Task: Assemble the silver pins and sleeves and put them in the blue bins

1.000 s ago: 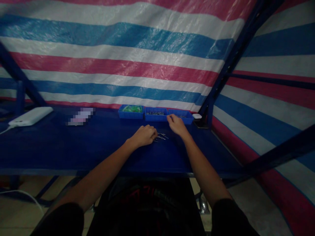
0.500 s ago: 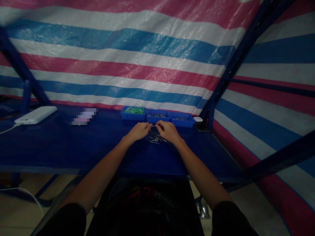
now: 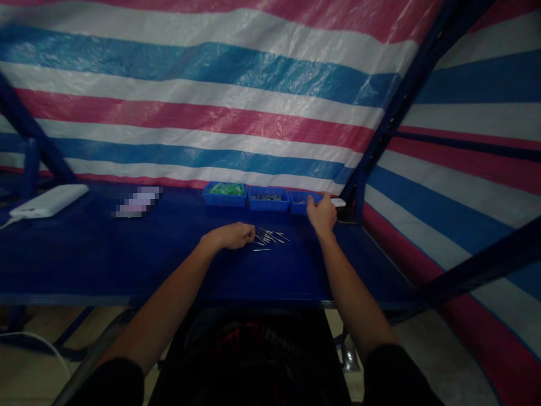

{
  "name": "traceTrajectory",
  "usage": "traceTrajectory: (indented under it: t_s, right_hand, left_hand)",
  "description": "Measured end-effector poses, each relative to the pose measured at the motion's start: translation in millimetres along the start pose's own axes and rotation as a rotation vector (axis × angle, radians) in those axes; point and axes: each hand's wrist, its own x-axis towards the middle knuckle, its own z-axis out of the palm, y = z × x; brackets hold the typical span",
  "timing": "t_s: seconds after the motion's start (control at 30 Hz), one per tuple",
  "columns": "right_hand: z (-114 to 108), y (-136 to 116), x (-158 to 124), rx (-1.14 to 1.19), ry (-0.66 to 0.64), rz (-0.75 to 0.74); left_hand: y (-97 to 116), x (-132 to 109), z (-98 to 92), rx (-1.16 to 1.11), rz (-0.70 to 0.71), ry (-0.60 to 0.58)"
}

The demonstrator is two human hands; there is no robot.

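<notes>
Loose thin metal pins (image 3: 267, 237) lie in a small pile on the blue table. At the pile's left edge is my left hand (image 3: 236, 235), its fingers closed and curled down. What they grip, if anything, is too small to make out. My right hand (image 3: 323, 214) is over the right side of the right-hand blue bin (image 3: 298, 208), thumb and fingers apart with nothing visible between them. Part of that bin is hidden behind the hand; a few thin metal pieces show inside it. One pin lies apart, just in front of the pile.
A middle blue bin (image 3: 268, 206) holds small metal parts, and a left blue bin (image 3: 225, 201) holds green material. A white power bank (image 3: 51, 201) with a cable and a blurred-out phone-like object (image 3: 137, 203) lie at left. Striped sheeting (image 3: 190, 121) hangs behind.
My hands, earlier together above the pile with a thin pin between them, have parted. The right hand moved right to the right-hand bin; the left came down beside the pile.
</notes>
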Motion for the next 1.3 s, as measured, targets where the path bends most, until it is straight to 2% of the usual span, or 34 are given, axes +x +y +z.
traceTrajectory:
  t_s: [0.1, 0.27, 0.33, 0.4, 0.6, 0.77, 0.9, 1.0, 1.1, 1.2, 1.3]
  right_hand:
    - [7.6, -10.3, -16.8, 0.150, -0.109, -0.203]
    - [16.2, -37.8, -50.2, 0.330, -0.386, -0.619]
    - [18.9, -42.1, -59.1, 0.330, -0.474, -0.715]
    - [22.0, -42.2, -63.1, 0.320, -0.518, -0.750]
    - [29.0, -37.1, -57.3, 0.393, -0.492, -0.726]
    - [24.3, -37.6, -54.2, 0.388, -0.423, -0.745]
    - [18.5, -38.7, -55.2, 0.348, -0.391, -0.743]
    - [15.5, -40.1, -57.6, 0.322, -0.414, -0.752]
    - [10.9, -41.6, -55.4, 0.260, -0.418, -0.755]
    - [5.0, -38.4, -39.3, 0.116, -0.263, -0.635]
    - [1.7, -24.4, -13.4, -0.103, -0.094, -0.361]
  left_hand:
    - [0.6, 3.6, 3.3, -0.016, 0.004, 0.099]
    - [-2.2, 11.0, 3.2, -0.099, 0.073, 0.434]
    - [-2.1, 11.9, 1.8, -0.160, 0.103, 0.525]
    - [-0.9, 12.0, 0.8, -0.210, 0.137, 0.579]
    - [4.1, 10.8, -1.0, -0.254, 0.159, 0.675]
    - [3.9, 8.0, -3.5, -0.261, 0.125, 0.738]
    - [4.8, 7.5, -3.2, -0.278, 0.139, 0.751]
    - [6.4, 8.0, -2.7, -0.289, 0.148, 0.749]
    - [5.9, 8.7, -2.2, -0.295, 0.110, 0.759]
    - [2.2, 10.1, 0.6, -0.303, 0.053, 0.699]
    - [-1.0, 11.6, 6.0, -0.293, 0.055, 0.541]
